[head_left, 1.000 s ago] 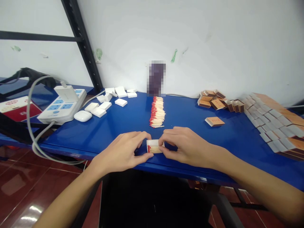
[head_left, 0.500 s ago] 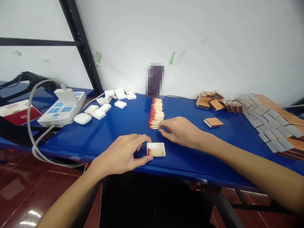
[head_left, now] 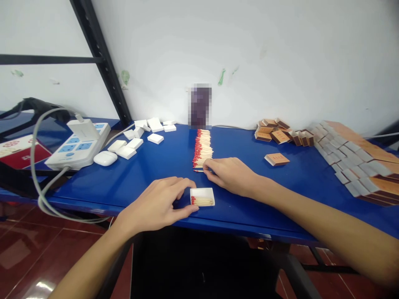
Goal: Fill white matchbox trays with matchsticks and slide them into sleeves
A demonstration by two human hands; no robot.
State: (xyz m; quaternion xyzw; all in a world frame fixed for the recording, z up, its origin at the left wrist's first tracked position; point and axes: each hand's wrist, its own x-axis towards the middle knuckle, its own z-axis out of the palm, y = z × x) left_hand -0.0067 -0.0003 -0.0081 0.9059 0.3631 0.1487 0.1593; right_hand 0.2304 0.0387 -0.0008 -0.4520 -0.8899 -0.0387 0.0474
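Observation:
A white matchbox tray [head_left: 204,192] lies near the table's front edge. Red-headed matches [head_left: 202,201] fill the near part of it, side by side. My left hand [head_left: 165,203] grips the tray's left end between thumb and fingers. Beyond the tray, a long row of loose matches [head_left: 202,147] runs toward the wall, heads to the left. At the row's near end my right hand [head_left: 232,176] is closed in a pinch on a single match [head_left: 198,170], whose red head points left. The fingers hide the rest of that match.
Small white boxes [head_left: 126,152] and a white rounded case [head_left: 105,158] lie left, beside a power strip [head_left: 77,145] with a cable. One orange matchbox [head_left: 277,159] lies to the right, more [head_left: 274,129] behind it. Stacked matchboxes [head_left: 358,162] stand far right. A pixelated dark object leans on the wall.
My right hand has closed its fingers at the near end of the match row, and one match there now lies slightly apart. The left hand stays at the tray. The view has shifted a little.

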